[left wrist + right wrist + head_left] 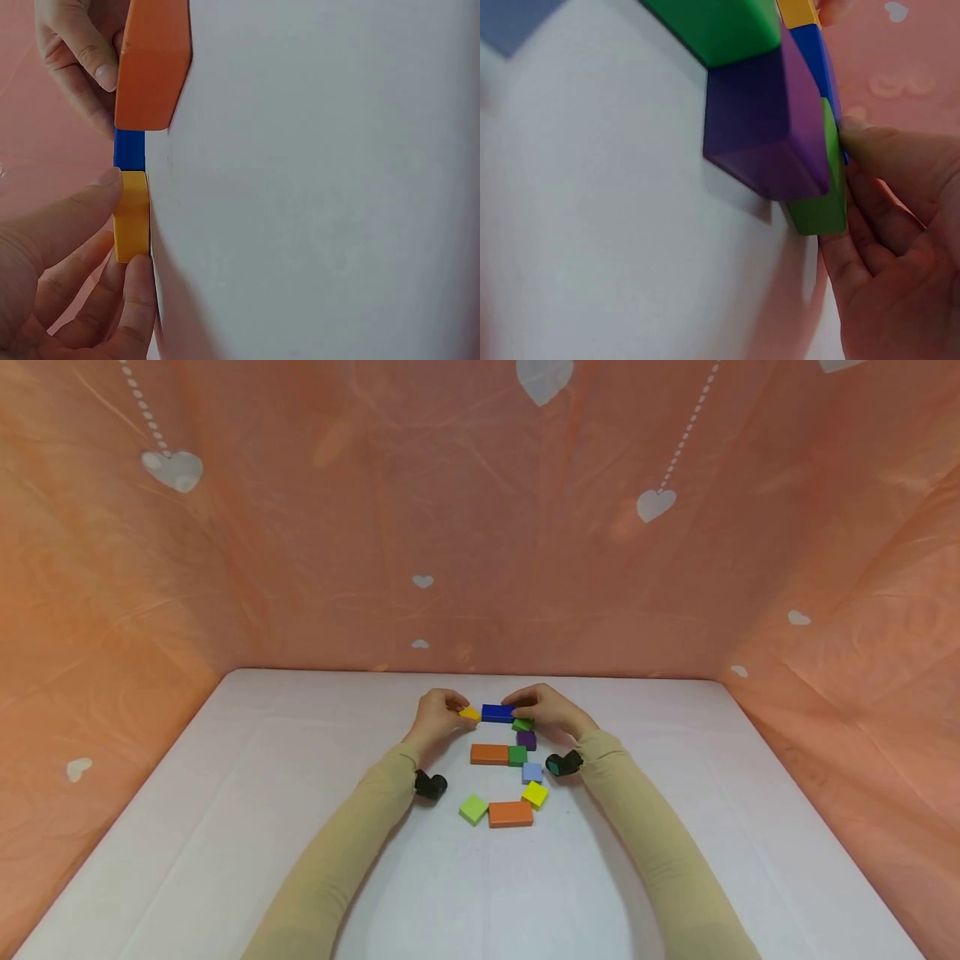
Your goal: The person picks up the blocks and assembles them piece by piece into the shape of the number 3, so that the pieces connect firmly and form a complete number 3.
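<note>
My left hand (pixel 440 718) pinches a yellow-orange block (pixel 133 217) between thumb and fingers, at the left end of a long blue block (pixel 497 713). In the left wrist view the two blocks sit end to end. My right hand (pixel 546 707) holds the blue block near its right end. In the right wrist view its thumb lies at the blue block's edge, beside a light green block (pixel 819 214), and the fingers are partly hidden behind. A purple block (pixel 769 124) stands close to the light green one.
Nearer me on the white table (pixel 225 827) lie an orange block (pixel 489 754), a green block (pixel 517 756), a pale blue block (pixel 532 773), a yellow block (pixel 535 794), another orange block (pixel 511 814) and a lime block (pixel 473 809). An orange curtain (pixel 465 527) stands behind.
</note>
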